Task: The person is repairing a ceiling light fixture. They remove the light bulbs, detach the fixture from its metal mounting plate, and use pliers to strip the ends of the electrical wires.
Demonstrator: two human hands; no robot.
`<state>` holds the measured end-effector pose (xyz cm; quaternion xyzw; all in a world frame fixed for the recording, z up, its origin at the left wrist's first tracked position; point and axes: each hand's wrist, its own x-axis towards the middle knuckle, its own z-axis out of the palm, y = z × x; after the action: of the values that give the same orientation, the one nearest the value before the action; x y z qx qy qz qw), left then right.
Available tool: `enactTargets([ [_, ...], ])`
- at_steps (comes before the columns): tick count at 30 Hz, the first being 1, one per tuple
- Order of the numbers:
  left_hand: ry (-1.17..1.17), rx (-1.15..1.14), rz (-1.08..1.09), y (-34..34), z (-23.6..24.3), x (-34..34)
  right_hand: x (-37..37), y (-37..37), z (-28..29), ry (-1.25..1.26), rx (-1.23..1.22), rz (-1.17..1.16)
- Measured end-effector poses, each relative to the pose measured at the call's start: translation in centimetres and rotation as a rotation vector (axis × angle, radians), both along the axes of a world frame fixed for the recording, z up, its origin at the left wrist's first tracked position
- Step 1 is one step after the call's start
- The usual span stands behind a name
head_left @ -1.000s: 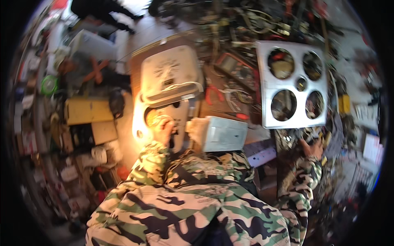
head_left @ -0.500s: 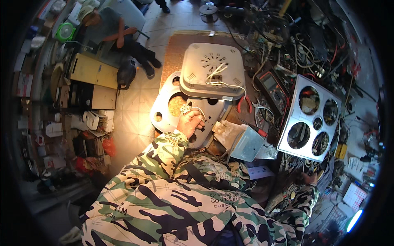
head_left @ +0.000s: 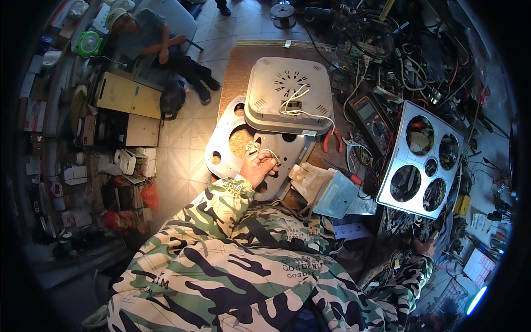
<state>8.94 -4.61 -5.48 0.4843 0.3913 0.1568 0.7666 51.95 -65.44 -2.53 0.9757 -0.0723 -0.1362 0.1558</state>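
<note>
My left hand point(head_left: 258, 167) is closed on a small metal part with a white wire point(head_left: 253, 148), over a pale cut-out plate with round holes point(head_left: 221, 153). A beige appliance housing point(head_left: 287, 83) with vents and a loose white cord lies above it, overlapping the plate. A light blue box point(head_left: 336, 191) and a yellowish piece point(head_left: 303, 178) lie to the right of my left hand. My right hand point(head_left: 424, 247) reaches low at the right, among wires below a shiny steel panel with five holes point(head_left: 415, 157); its fingers are too dark and hidden to read.
Red pliers point(head_left: 334, 141), a multimeter point(head_left: 374, 126) and a screwdriver point(head_left: 354, 179) lie on the wooden bench point(head_left: 238, 72). Tangled cables and parts crowd the right. A seated person point(head_left: 166, 47) is at upper left, beside cluttered shelves point(head_left: 72, 166). A leg point(head_left: 221, 8) shows at the top.
The view has swung, so the bench appears further right than a second ago and is sharper. My right hand has drawn lower into shadow. My left hand still holds the small part.
</note>
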Motion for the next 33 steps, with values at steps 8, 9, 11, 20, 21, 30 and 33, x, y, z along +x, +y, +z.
enactTargets([
  [8,-0.022,0.015,-0.109,0.3,1.8,1.2,-2.2,-4.8,5.9,-0.221,-0.153,-0.099],
  [9,-0.026,0.018,-0.141,0.4,2.1,1.3,-2.1,-5.8,6.3,-0.173,-0.135,-0.086],
  [11,-0.037,0.014,-0.176,0.4,2.0,1.6,-3.7,-8.2,5.8,-0.405,0.164,-0.007],
  [20,-0.069,0.226,-0.223,0.0,3.7,2.4,-19.4,23.9,11.8,0.122,1.647,-0.159],
  [21,-0.046,0.188,-0.250,0.0,5.1,2.7,-21.1,27.6,12.0,0.252,1.662,-0.113],
  [30,-0.108,0.503,-0.273,-1.2,3.3,3.0,-28.9,47.4,12.0,0.353,1.480,0.634],
  [33,-0.063,0.646,-0.294,-1.4,4.5,3.2,-29.4,48.6,10.1,0.185,1.453,0.658],
])
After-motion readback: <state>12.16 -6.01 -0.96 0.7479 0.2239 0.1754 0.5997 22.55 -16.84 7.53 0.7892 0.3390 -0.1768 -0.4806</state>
